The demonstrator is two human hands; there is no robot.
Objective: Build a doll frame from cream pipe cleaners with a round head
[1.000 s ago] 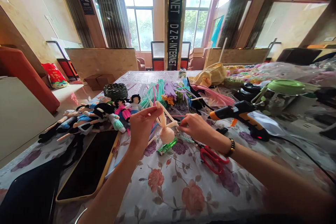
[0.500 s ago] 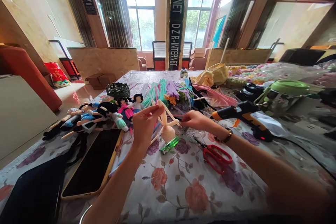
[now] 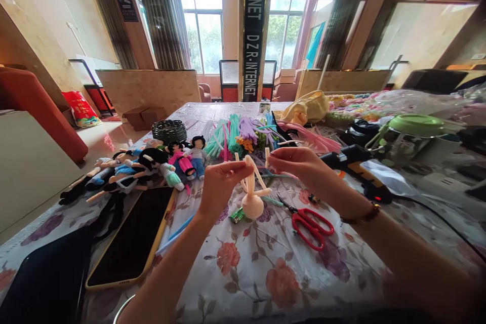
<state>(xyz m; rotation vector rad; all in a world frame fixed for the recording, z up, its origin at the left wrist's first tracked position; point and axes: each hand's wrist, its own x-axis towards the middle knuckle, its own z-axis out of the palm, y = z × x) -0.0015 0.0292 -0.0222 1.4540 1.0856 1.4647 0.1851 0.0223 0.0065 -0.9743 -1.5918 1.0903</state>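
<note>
My left hand (image 3: 222,185) pinches the legs of a cream pipe-cleaner doll (image 3: 252,206), which hangs head down with its round head lowest and its bent limbs sticking out. To the right of it, at about the same height, my right hand (image 3: 298,164) is closed on a short cream pipe-cleaner piece (image 3: 267,157) whose end pokes up past the fingertips. The two pieces look apart. Behind the doll's head a green lighter (image 3: 237,215) lies partly hidden on the flowered cloth. Red-handled scissors (image 3: 313,228) rest open below my right hand.
A black and orange glue gun (image 3: 360,174) lies to the right, partly behind my right hand, its cord trailing right. Finished dolls (image 3: 129,167) are piled at left, near a phone (image 3: 131,238). Bundled pipe cleaners (image 3: 235,134) and a dark woven basket (image 3: 169,131) stand farther back.
My right hand has risen off the cloth, and a short cream pipe-cleaner piece now shows upright in its fingers. My left hand and the doll have moved slightly right and down.
</note>
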